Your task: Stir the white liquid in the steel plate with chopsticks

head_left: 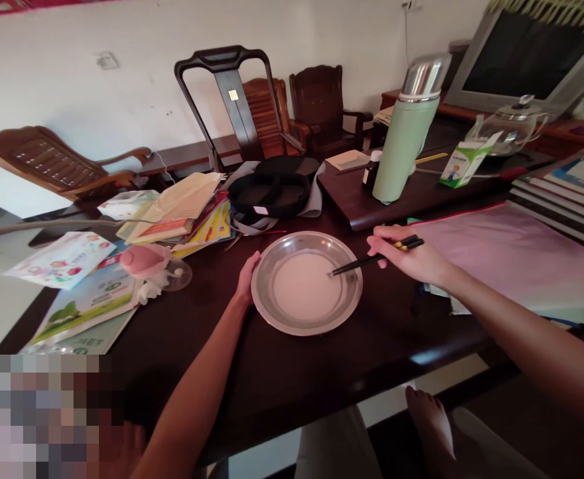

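Observation:
A round metal dish [306, 326] with a wide rim sits on the dark table, holding a pale, milky liquid [304, 287]. My left hand [247, 276] grips the dish's left edge, thumb up at the rim; its other fingers are mostly hidden. Black chopsticks with gold bands [359, 264] are held in my right hand [404, 255], to the right of the dish. Their tips reach over the right rim and dip into the liquid near its edge.
Behind the dish lies a black bag [272, 193]. A green thermos [408, 136], a small box [466, 163] and a glass teapot [511, 130] stand back right. Papers [172, 203] and a pink-topped bottle [147, 263] lie left. A pink folder [511, 253] lies right.

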### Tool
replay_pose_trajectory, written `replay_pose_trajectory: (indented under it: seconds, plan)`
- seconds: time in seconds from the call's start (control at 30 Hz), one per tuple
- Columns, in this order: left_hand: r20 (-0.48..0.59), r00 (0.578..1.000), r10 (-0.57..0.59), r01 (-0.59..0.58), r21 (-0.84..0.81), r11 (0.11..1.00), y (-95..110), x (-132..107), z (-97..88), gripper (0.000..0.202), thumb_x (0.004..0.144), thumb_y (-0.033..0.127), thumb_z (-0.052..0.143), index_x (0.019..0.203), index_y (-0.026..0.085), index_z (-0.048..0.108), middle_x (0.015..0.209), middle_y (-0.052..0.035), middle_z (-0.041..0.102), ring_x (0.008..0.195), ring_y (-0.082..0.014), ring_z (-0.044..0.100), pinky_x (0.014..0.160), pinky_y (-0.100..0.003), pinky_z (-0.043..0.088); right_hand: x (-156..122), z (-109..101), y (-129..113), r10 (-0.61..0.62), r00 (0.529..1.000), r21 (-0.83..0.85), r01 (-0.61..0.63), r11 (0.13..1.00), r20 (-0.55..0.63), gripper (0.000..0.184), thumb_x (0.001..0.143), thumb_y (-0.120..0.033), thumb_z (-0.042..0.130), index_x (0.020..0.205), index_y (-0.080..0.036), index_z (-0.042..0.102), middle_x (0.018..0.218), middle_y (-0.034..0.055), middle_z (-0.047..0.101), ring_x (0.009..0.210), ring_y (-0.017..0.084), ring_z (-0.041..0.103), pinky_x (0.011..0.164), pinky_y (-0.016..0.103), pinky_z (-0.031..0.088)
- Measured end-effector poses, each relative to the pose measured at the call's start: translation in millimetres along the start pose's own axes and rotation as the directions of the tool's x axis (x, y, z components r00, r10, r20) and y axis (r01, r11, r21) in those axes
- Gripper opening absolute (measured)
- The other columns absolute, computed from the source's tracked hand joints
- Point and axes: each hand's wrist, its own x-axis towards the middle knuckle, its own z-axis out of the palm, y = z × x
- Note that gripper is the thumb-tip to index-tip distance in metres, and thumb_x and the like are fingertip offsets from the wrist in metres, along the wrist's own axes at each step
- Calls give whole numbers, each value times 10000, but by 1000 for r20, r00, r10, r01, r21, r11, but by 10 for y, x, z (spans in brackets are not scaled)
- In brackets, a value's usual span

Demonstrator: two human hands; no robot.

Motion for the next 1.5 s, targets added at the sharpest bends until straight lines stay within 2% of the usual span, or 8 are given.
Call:
replay_pose_trajectory:
  seconds: [0.2, 0.43, 0.57, 0.87, 1.03, 1.27, 1.4, 1.5]
  plan:
    - [31, 1000, 0, 0, 6, 1000, 13, -16, 5, 327, 896, 337, 460, 731, 163, 681, 601, -53, 692, 753, -256, 718, 677, -336, 575, -117, 13, -193, -162, 986, -43, 164, 986, 45, 374, 943, -326, 474, 582, -232, 479, 526, -14, 523, 564, 149, 493, 679, 343, 363]
    - [56, 998, 19, -20, 19, 1000, 2, 7, -16, 273, 853, 358, 531, 853, 151, 709, 707, -62, 735, 741, -264, 721, 676, -356, 578, -100, 412, -247, -329, 940, 49, 326, 944, 94, 320, 962, -293, 464, 662, -202, 528, 612, -16, 534, 645, 132, 495, 699, 304, 375]
    - [34, 999, 2, -2, 4, 1000, 11, -16, 10, 303, 881, 336, 478, 842, 143, 710, 715, -71, 738, 752, -265, 722, 693, -361, 577, 18, 591, -88, -299, 952, 171, 285, 943, 61, 328, 954, -339, 491, 664, -194, 542, 621, -20, 538, 617, 113, 502, 635, 270, 375]
    - [48, 999, 0, 0, -3, 1000, 18, -44, 25, 323, 899, 331, 455, 746, 159, 680, 600, -50, 691, 748, -249, 717, 702, -338, 574, -30, 67, -64, -25, 999, -14, 24, 1000, -35, 361, 945, -359, 467, 613, -220, 502, 501, -28, 540, 515, 132, 511, 583, 293, 370]
    - [82, 997, 8, -8, -6, 1000, 5, -9, -9, 297, 880, 351, 476, 816, 159, 693, 663, -56, 717, 745, -252, 716, 695, -349, 575, -188, -21, -219, -16, 1000, 13, 16, 1000, 26, 360, 938, -357, 480, 601, -232, 481, 525, -20, 556, 495, 133, 519, 566, 310, 364]
    - [80, 996, 28, -31, 32, 999, 9, -9, -8, 281, 847, 376, 527, 882, 155, 697, 734, -62, 738, 760, -261, 718, 704, -355, 574, -205, 343, -304, -199, 973, 147, 181, 972, 116, 351, 965, -318, 456, 642, -202, 530, 619, -4, 603, 619, 123, 548, 635, 275, 404]
    - [99, 995, 33, -34, 12, 999, -1, 1, -25, 273, 852, 363, 522, 890, 158, 698, 730, -58, 738, 754, -260, 719, 710, -361, 573, -95, 651, -143, -265, 964, 236, 253, 938, 20, 342, 947, -338, 496, 638, -191, 515, 618, -20, 527, 608, 108, 501, 632, 263, 388]
    - [93, 995, 33, -34, 10, 999, -4, -5, -27, 274, 860, 360, 514, 854, 155, 696, 700, -56, 730, 759, -254, 718, 709, -349, 571, 4, 715, -5, -231, 973, 232, 231, 945, -25, 353, 948, -347, 488, 630, -195, 492, 610, -23, 530, 601, 110, 503, 622, 261, 382]
